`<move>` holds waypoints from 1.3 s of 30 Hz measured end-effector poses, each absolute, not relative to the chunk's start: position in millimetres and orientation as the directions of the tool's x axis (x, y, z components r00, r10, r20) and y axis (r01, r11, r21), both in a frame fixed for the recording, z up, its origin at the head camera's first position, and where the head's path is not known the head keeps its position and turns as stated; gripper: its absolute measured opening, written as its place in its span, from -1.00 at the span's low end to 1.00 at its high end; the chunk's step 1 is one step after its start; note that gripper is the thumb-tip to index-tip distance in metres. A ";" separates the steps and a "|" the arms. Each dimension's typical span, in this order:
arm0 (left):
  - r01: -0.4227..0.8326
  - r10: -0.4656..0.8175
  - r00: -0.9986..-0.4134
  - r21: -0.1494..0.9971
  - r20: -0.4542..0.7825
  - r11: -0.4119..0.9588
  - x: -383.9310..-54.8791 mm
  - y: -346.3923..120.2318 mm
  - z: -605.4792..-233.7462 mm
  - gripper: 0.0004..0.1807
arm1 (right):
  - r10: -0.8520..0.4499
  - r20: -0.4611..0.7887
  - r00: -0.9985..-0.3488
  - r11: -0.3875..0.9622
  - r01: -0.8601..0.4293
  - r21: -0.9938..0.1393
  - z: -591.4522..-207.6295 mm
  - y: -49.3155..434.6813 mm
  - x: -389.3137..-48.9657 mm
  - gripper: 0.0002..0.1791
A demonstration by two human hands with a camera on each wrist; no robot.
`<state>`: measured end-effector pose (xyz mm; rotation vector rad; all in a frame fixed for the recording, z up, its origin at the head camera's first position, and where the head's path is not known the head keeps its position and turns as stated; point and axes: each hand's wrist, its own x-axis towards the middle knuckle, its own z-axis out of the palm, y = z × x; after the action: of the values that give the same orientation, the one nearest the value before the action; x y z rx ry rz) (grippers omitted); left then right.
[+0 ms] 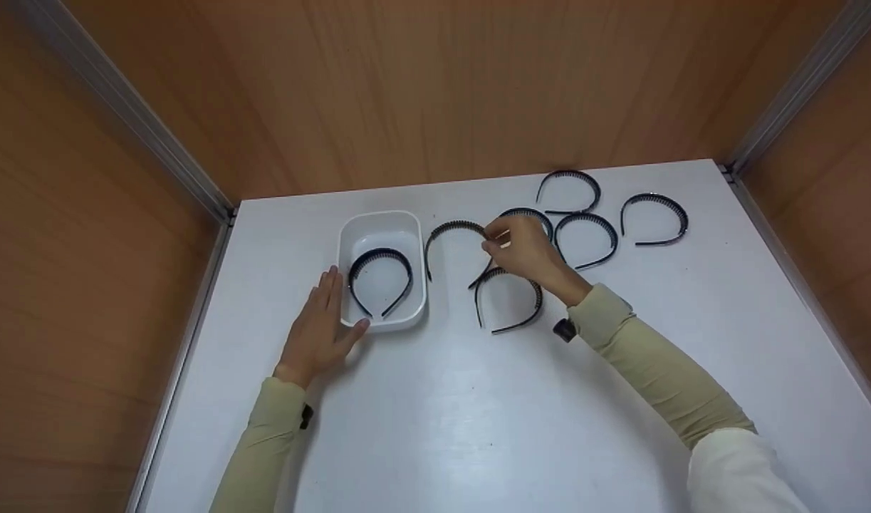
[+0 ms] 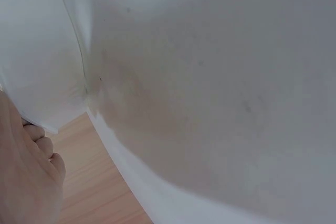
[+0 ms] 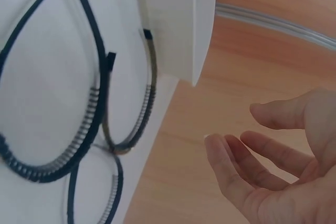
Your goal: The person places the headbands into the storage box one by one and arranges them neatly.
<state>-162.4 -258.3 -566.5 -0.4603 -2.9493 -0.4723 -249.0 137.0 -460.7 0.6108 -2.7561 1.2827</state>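
My left hand [image 1: 317,336] lies along the near left side of a white plastic tray [image 1: 389,326], fingers straight and thumb at the front wall. Inside the tray is a black toothed headband [image 1: 380,253]. My right hand [image 1: 526,248] hovers over a cluster of headbands, its fingertips overlapping the right side of a brownish headband [image 1: 458,224] in the head view. In the right wrist view, its thumb and fingers [image 3: 223,174] are apart with nothing between them. Partly hidden behind this hand is a dark headband [image 1: 526,211]; another headband [image 1: 539,293] lies in front.
To the right on the white table [image 1: 463,413] lie a back headband [image 1: 569,174], a middle headband [image 1: 586,217] and a far-right headband [image 1: 654,197]. Wooden panels [image 1: 435,92] with metal edging enclose the table's back and sides.
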 end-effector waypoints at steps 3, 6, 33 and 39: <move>0.319 0.279 -0.945 0.279 0.172 0.906 -163.3 -259.1 -568.0 0.10 | -0.322 0.199 -0.926 0.592 -0.361 -0.721 -464.2 147.2 -251.4 -0.78; 0.320 0.279 -0.944 0.286 0.175 0.903 -164.1 -259.6 -568.1 0.10 | -0.307 0.179 -0.935 0.607 -0.338 -0.719 -467.3 156.1 -251.8 -0.75; 0.323 0.281 -0.944 0.322 0.171 0.890 -163.4 -260.7 -567.7 0.10 | -0.278 0.025 -0.960 0.660 -0.210 -0.721 -522.4 206.0 -240.2 -0.69; 0.329 0.290 -0.942 0.313 0.166 0.891 -163.8 -260.3 -567.3 0.11 | -0.260 -0.026 -0.965 0.663 -0.158 -0.732 -536.8 214.1 -230.0 -0.67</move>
<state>-163.8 -260.3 -567.3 -0.4838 -2.9423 -0.5177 -230.0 214.1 -536.8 0.3763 -2.9805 1.2919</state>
